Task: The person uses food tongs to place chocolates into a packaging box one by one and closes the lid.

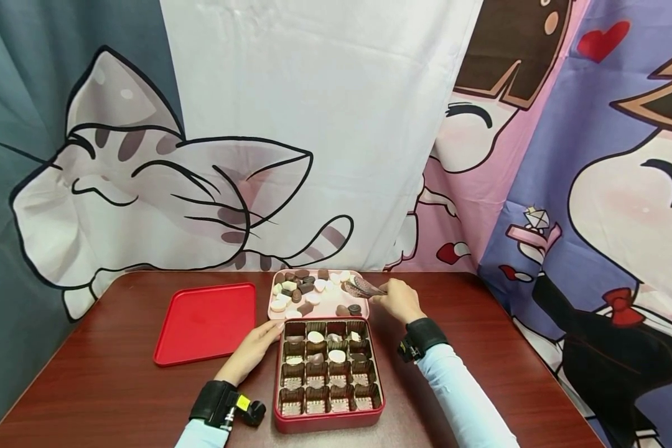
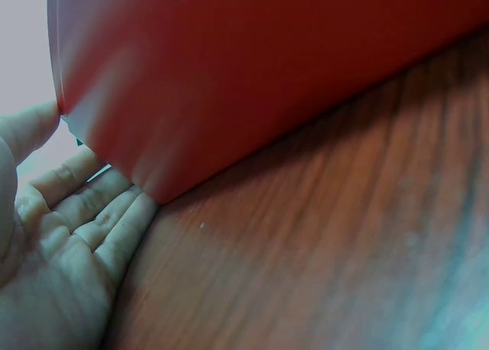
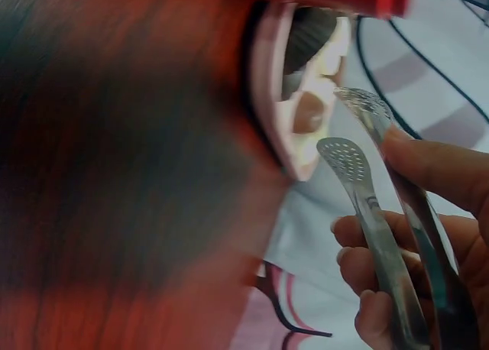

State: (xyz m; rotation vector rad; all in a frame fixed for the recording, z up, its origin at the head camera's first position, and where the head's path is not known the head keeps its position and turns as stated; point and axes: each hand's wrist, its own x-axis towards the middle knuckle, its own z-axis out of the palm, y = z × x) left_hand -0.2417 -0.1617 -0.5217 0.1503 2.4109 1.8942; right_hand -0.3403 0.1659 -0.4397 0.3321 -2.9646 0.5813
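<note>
Fabric printed with a smiling cat hangs at the upper left of the frame, behind a brown counter. Left of center lies a flat red lid. Beside it, the left of the person's hands keeps its fingers extended, touching the red box near its far left corner. That box sits at lower center, its two rear rows of compartments holding dark and pale chocolates. Just behind it, a pink tray carries more pieces, mostly clustered leftward. Right of center, the right hand grips metal tongs, their tips parted in the right wrist view and over the tray's right side in the head view.
</note>
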